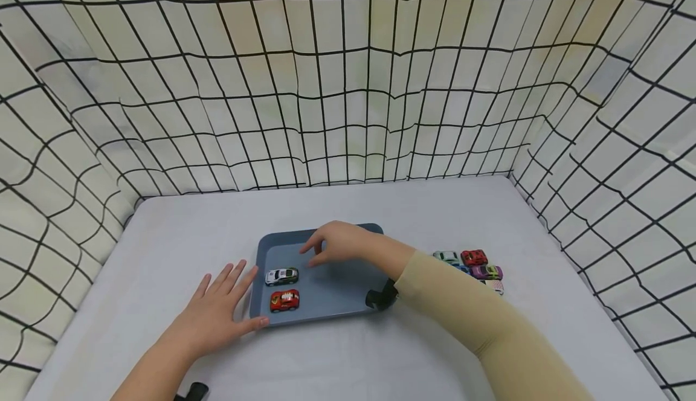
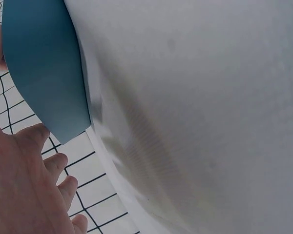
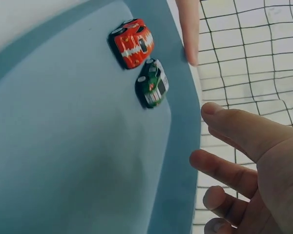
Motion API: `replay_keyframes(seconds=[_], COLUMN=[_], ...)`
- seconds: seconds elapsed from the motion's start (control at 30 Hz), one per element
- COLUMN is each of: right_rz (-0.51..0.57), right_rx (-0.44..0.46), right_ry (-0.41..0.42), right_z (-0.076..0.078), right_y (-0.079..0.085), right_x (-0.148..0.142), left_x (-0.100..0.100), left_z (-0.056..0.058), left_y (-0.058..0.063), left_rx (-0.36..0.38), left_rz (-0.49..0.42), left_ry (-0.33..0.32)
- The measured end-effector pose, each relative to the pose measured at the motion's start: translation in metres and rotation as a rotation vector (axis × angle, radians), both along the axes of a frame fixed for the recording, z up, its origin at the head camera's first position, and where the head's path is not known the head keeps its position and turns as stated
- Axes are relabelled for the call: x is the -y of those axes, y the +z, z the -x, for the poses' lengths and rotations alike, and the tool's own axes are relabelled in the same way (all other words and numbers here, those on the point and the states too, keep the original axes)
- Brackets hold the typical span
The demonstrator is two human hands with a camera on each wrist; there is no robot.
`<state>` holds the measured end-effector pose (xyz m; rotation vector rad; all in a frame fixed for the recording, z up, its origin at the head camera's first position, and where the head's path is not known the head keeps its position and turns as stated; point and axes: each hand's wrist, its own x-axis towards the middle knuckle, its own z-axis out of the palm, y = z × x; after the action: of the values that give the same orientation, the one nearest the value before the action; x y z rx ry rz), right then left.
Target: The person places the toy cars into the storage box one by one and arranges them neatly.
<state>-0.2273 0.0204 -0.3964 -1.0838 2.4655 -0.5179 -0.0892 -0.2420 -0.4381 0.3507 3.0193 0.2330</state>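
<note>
A blue-grey tray (image 1: 342,297) lies on the white surface. Inside it, near the left side, a white and green toy car (image 1: 281,276) sits just beyond a red toy car (image 1: 285,300). My right hand (image 1: 342,243) hovers over the far part of the tray, thumb and fingers apart. Nothing is between them in the right wrist view, where the red car (image 3: 133,45) and the green and white car (image 3: 153,84) also show. With fingers spread, my left hand (image 1: 217,316) is at the tray's left side, its thumb by the near left corner.
To the right of the tray, several toy cars stand close together, among them a red car (image 1: 474,257), a purple car (image 1: 486,272) and a pale green car (image 1: 446,256). The right sleeve (image 1: 462,322) passes close to them. Black netting (image 1: 342,93) encloses the back and sides.
</note>
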Motion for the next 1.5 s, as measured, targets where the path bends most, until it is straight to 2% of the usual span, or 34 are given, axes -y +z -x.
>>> replay_keyframes(seconds=[0.33,0.63,0.97,1.13,1.33,1.5], right_rz=[0.019,0.081,0.025,0.021,0.015,0.019], right_rx=[-0.042,-0.01,0.012,0.021,0.018,0.081], right_ry=[-0.077,-0.195,-0.281,-0.298,-0.28,-0.277], right_z=[0.001,-0.003,-0.014,-0.018,-0.022,-0.027], right_y=[0.008,0.016,0.015,0.017,0.019,0.017], right_x=[-0.053,-0.118,-0.182,-0.203,-0.219,-0.225], left_x=[0.002,0.001,0.001,0.001,0.002,0.002], left_z=[0.0,0.0,0.001,0.001,0.0,0.0], left_y=[0.0,-0.001,-0.002,-0.002,-0.003,-0.001], left_rx=[-0.009,-0.004,0.003,0.005,0.006,0.001], left_rz=[-0.008,-0.017,-0.014,-0.014,-0.016,-0.016], left_ry=[-0.007,-0.013,-0.012,-0.015,-0.014,-0.015])
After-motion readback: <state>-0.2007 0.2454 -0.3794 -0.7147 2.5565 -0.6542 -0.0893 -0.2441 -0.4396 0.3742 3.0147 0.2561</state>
